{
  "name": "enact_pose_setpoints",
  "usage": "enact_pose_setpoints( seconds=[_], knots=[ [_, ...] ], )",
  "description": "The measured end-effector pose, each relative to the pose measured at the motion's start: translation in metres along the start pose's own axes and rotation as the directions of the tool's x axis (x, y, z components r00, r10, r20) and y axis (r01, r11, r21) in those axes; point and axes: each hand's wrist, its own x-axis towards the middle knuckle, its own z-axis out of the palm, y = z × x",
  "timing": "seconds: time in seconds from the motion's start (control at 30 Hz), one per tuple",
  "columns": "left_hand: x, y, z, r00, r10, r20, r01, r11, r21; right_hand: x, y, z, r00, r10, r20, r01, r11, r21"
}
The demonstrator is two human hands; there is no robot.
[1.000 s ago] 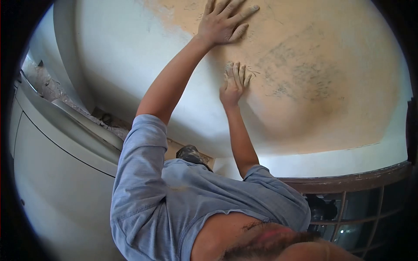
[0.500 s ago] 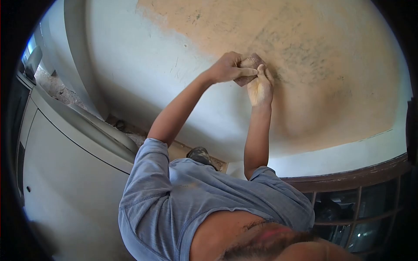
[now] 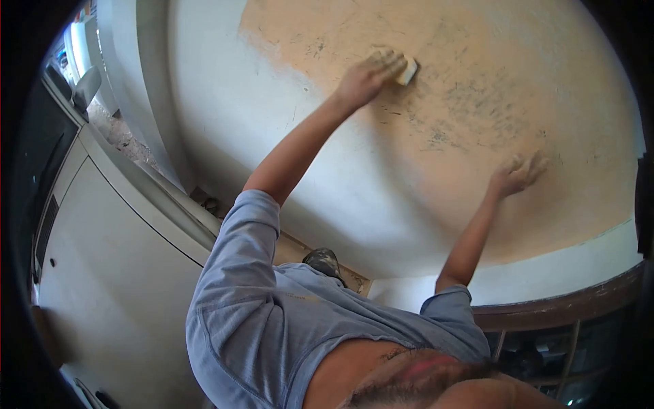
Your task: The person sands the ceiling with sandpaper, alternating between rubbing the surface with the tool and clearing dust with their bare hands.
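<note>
My left hand (image 3: 376,71) lies against the patched wall, its fingers over a small folded piece that looks like sandpaper (image 3: 408,71), whose pale edge shows beyond the fingertips. The wall has an orange-tan coated area (image 3: 470,75) with dark scuffs and scratches, bordered by white paint (image 3: 225,88). Lower and to the right, my right hand (image 3: 521,174) is held at the wall, fingers apart and dusty, a little blurred, with nothing in it.
A large pale cabinet-like panel (image 3: 129,273) stands on the left. Along the lower right runs a brown wooden frame (image 3: 545,308) with dark glass panes. A dark shoe (image 3: 322,261) shows near the wall's base, and rubble (image 3: 122,136) lies at the upper left.
My hands have parted. The left has moved slightly up with the folded piece and now presses it to the wall; the right has let go and moved right and down. The view has shifted slightly.
</note>
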Motion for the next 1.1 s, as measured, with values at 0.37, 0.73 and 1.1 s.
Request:
enact_pose_setpoints(
  seconds=[0.37,0.73,1.1],
  knots=[
    [0.144,-0.026,0.030,0.993,0.023,-0.116,-0.032,0.997,-0.076,0.007,0.048,0.042,0.996,-0.087,-0.023,0.082,0.983,-0.167],
    [-0.013,0.029,0.027,0.996,-0.086,-0.030,0.086,0.996,0.012,0.008,0.043,0.039,0.996,-0.087,-0.025,0.082,0.985,-0.153],
    [-0.049,-0.023,0.059,0.995,-0.010,0.104,-0.003,0.993,0.117,0.008,0.041,0.040,0.995,-0.094,-0.042,0.087,0.986,-0.146]
  ],
)
